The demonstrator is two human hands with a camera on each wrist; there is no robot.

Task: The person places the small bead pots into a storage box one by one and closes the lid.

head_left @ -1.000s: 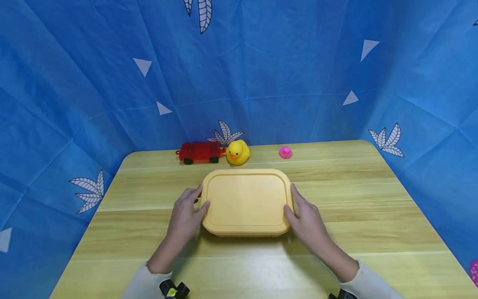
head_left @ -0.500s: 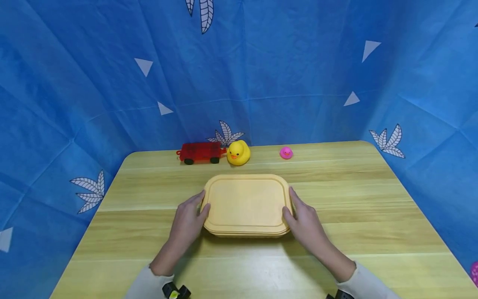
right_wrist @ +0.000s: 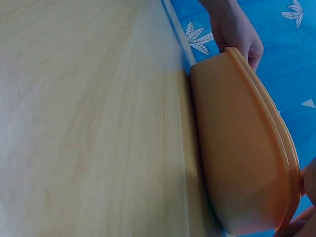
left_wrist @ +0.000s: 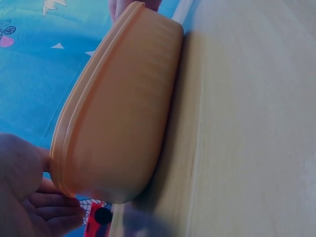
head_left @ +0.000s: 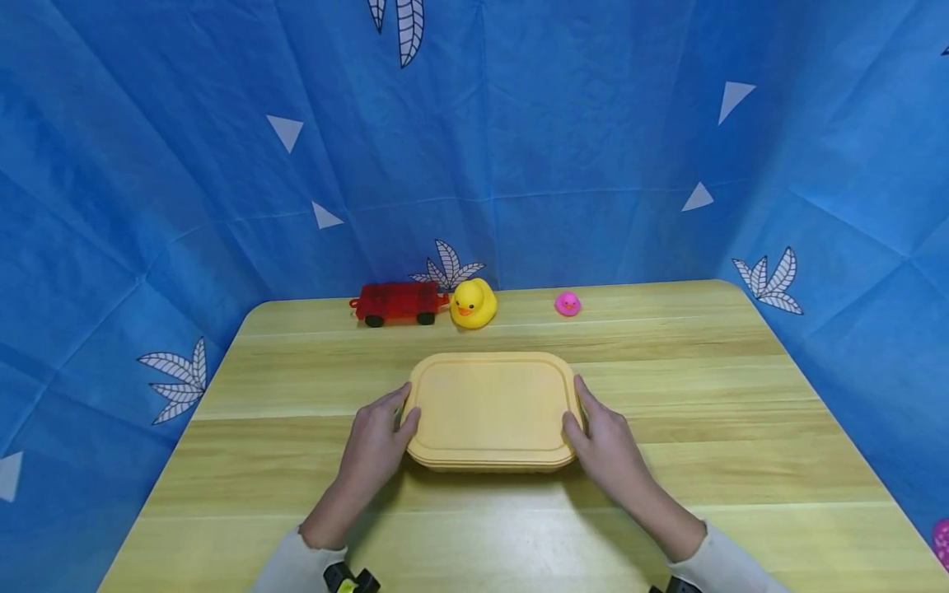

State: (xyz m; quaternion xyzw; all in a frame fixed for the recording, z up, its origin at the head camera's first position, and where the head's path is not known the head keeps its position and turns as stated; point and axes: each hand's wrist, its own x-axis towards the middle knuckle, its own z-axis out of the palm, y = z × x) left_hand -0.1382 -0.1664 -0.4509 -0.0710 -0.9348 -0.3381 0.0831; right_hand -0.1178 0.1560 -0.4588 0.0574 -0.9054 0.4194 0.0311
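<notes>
A yellow-orange plastic box with a lid [head_left: 493, 408] stands in the middle of the head view, its lid facing up. My left hand [head_left: 373, 442] grips the lid rim at the left end, thumb on top and fingers along the side. At the opposite end my right hand [head_left: 610, 445] holds the rim in the same way. In the left wrist view the box's side wall [left_wrist: 118, 103] comes down to the tabletop. The right wrist view shows the box [right_wrist: 237, 138] close to the wood too. Its inside is hidden by the lid.
A red toy wagon [head_left: 399, 303] with black wheels stands at the table's back edge, beside a yellow rubber duck [head_left: 473, 303]. Farther right sits a small pink duck [head_left: 567, 304]. A blue patterned cloth [head_left: 578, 148] hangs behind the wooden table [head_left: 726, 461].
The box's far edge has come down and toward me, while its near edge stays almost in place. Both hands moved slightly with it. A red bit by the left fingers is out of sight now.
</notes>
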